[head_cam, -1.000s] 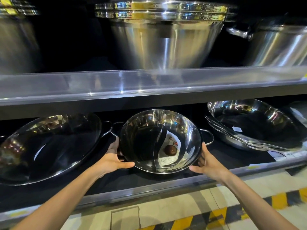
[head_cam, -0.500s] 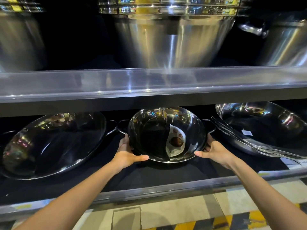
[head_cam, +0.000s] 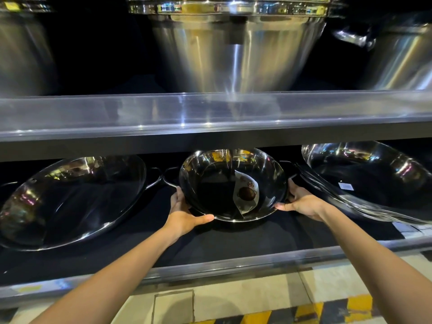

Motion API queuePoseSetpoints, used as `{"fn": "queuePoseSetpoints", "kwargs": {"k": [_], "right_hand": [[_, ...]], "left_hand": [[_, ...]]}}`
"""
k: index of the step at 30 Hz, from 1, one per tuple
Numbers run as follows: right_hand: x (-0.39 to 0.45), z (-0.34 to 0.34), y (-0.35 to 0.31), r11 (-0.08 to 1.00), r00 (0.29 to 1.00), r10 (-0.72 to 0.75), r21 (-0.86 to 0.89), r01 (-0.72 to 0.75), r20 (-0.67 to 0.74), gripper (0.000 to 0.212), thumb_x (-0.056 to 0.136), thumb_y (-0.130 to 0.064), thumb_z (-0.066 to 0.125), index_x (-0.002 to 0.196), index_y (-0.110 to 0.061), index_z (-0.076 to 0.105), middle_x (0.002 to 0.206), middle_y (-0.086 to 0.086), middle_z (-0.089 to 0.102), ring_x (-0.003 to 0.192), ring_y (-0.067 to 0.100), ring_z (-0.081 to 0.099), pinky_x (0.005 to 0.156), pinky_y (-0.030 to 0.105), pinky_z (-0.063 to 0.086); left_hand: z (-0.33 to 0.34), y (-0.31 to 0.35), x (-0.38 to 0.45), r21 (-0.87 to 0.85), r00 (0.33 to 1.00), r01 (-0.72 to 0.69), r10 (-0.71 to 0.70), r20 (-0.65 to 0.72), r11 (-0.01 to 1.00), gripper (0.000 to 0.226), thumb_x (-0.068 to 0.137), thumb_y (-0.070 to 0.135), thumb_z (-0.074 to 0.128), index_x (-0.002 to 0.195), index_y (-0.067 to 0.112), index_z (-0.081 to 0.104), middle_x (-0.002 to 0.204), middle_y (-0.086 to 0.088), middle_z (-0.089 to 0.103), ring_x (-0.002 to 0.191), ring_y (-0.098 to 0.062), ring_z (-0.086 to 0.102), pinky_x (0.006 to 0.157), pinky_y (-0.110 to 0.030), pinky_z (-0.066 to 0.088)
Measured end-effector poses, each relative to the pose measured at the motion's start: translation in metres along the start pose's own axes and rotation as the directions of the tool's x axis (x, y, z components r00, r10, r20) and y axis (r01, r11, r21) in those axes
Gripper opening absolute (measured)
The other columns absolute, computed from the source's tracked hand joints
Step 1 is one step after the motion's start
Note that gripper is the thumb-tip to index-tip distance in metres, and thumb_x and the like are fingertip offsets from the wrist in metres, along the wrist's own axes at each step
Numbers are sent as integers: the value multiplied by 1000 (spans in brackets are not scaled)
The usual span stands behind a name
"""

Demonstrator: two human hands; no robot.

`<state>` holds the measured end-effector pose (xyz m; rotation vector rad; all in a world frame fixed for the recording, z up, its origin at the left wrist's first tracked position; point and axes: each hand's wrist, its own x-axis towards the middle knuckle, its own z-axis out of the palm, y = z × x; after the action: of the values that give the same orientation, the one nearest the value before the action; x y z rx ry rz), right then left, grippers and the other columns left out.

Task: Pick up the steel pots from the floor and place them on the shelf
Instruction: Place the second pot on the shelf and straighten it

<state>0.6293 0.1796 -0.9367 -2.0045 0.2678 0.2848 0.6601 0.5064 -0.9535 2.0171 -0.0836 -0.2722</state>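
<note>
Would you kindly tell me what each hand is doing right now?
Left hand: closed on the left rim of the middle pan.
Right hand: closed on that pan's right rim.

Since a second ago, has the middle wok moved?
Yes. The middle wok, gripped by both hands, went deeper into the lower shelf, away from its front lip toward the back.

Pale floor [head_cam: 245,298] with yellow-black hazard stripes [head_cam: 311,312] lies under dark, dimly lit metal shelving [head_cam: 210,134].

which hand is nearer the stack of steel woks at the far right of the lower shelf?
Right. The right hand is just left of the stack of steel woks; the left hand is across the held steel wok.
</note>
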Motion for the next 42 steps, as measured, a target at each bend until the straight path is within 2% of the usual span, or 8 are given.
{"fn": "queuePoseSetpoints", "kwargs": {"k": [8,12,18,22,26,30,35,42], "right_hand": [[-3,-1,2,1000,1000,-27,1,27,-3,98,74,-9,77,147,-25,14,149,5,39,140,23,30,118,41,24],[-5,0,1,999,999,-32,42,34,-38,101,71,-5,78,147,-21,14,149,8,39,140,20,31,115,37,26],[-9,0,1,999,999,-37,-5,37,0,103,76,-9,75,148,-24,3,149,10,37,140,21,30,114,38,27],[-16,0,-4,997,999,-33,-72,34,18,100,80,-13,71,147,-26,-2,141,11,48,129,22,46,112,44,35],[-24,3,-9,998,999,-21,-59,22,24,92,84,-11,66,146,-30,1,137,8,52,104,7,52,90,32,45],[-30,7,-12,999,998,47,-1,-47,30,93,86,-12,63,145,-36,-5,129,-1,49,127,20,44,88,37,46],[-31,9,-20,995,995,95,3,-95,20,88,88,-11,61,146,-36,0,144,1,45,136,18,35,97,39,43],[-28,14,-23,985,988,155,74,-153,-19,93,87,1,59,148,-26,-7,150,5,37,140,19,31,107,39,37]], "left_hand": [[0,1,-6,-98,998,49,-45,38,994,127,61,17,86,148,28,-7,149,-7,36,138,-24,35,118,-45,28],[-1,6,-10,-169,997,73,-67,39,983,119,63,9,84,148,29,3,146,-5,43,136,-22,38,118,-40,29],[-7,16,-11,-29,992,103,-100,82,994,122,65,16,83,148,26,-7,142,-7,47,135,-23,39,116,-38,30],[-12,23,-8,92,984,134,-144,108,987,120,64,23,83,147,27,-3,143,-10,45,135,-28,38,116,-43,31],[-13,27,-8,71,977,172,-179,114,983,119,63,18,84,146,29,-2,142,-10,45,135,-28,38,116,-42,32],[-13,29,-10,165,974,159,-182,136,973,126,66,29,81,145,23,-18,145,-11,42,136,-28,37,112,-37,34],[-14,35,-5,261,971,95,-147,189,961,129,69,34,79,143,14,-25,158,-12,14,140,-30,29,112,-36,34],[-12,28,0,230,978,113,-149,148,967,134,67,32,80,141,13,-30,150,-10,34,139,-29,33,113,-35,31]]}}
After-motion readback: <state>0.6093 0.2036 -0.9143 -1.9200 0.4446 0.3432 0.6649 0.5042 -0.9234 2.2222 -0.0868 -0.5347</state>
